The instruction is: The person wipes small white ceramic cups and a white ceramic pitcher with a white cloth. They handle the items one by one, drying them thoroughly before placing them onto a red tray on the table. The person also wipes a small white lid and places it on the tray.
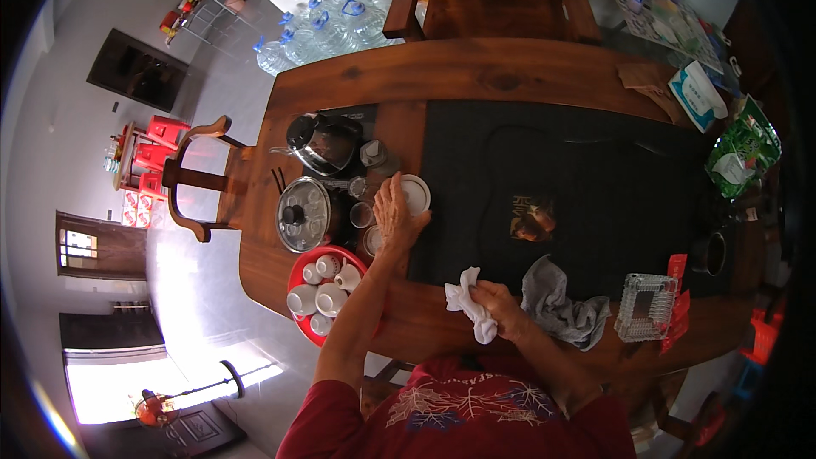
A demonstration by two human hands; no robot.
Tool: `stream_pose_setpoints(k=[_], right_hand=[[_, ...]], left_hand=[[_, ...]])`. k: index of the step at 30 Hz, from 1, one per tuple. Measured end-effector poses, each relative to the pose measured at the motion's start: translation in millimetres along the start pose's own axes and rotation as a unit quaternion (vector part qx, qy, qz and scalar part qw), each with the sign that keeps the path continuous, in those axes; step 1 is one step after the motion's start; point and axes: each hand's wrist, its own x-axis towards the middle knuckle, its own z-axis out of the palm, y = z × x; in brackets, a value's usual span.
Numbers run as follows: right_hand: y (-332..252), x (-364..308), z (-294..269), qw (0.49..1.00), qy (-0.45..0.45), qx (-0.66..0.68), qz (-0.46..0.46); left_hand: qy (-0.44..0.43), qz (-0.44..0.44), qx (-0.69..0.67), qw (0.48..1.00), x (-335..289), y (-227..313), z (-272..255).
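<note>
My left hand (396, 218) is stretched over the left part of the wooden table (476, 68), its fingers on a small white round lid or cup (416, 193) at the edge of the black tea tray (595, 195). Near the table's front edge my right hand (500, 303) grips a crumpled white cloth (469, 303). A grey cloth (561, 304) lies just right of that hand.
A glass kettle (321, 143), a pot with a glass lid (303, 214) and a red bowl of white cups (327, 289) stand at the left. A glass ashtray (646, 306) sits front right. Green and white packets lie at the right; wooden chairs stand left and behind.
</note>
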Motion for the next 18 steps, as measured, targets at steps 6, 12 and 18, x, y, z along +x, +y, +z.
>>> stream_pose_setpoints(k=[6,12,18], right_hand=[[-2.0,-3.0,-2.9,0.996,0.008,-0.086,-0.035],[9.0,1.5,-4.4,0.956,0.045,-0.22,-0.187],[11.9,14.6,0.6,0.714,0.122,-0.619,-0.305]], left_hand=[[0.045,0.011,0.022,0.999,3.2,-18.8,9.9],[0.01,0.008,0.043,0.999,5.5,-11.4,7.7],[0.048,0.005,0.088,0.995,1.7,-4.8,5.6]])
